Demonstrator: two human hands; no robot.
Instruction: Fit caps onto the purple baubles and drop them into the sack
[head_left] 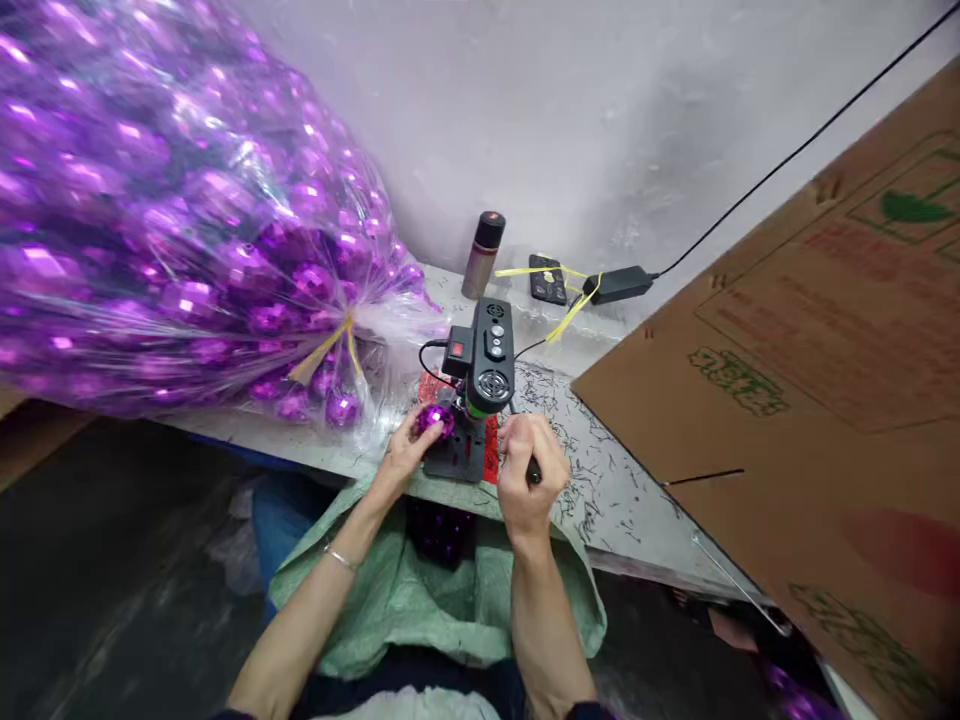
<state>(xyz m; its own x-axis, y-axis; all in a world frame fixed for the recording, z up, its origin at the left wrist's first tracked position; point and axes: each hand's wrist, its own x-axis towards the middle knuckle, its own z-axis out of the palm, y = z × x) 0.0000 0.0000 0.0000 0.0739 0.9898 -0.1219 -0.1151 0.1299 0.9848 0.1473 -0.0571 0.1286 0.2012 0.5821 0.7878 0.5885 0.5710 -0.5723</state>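
purple ball [436,422]: shiny, faceted. left grip [425,432] pinching it; right grip [532,465] closed on black handle [534,471].

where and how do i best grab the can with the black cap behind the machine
Probably best by the silver body of the can, just below the black cap, fingers wrapped around it. It stands upright and is slim and round, and a cap might pull off. Reach in from above its right side: the bench machine stands in front and the bulging bag crowds the left.
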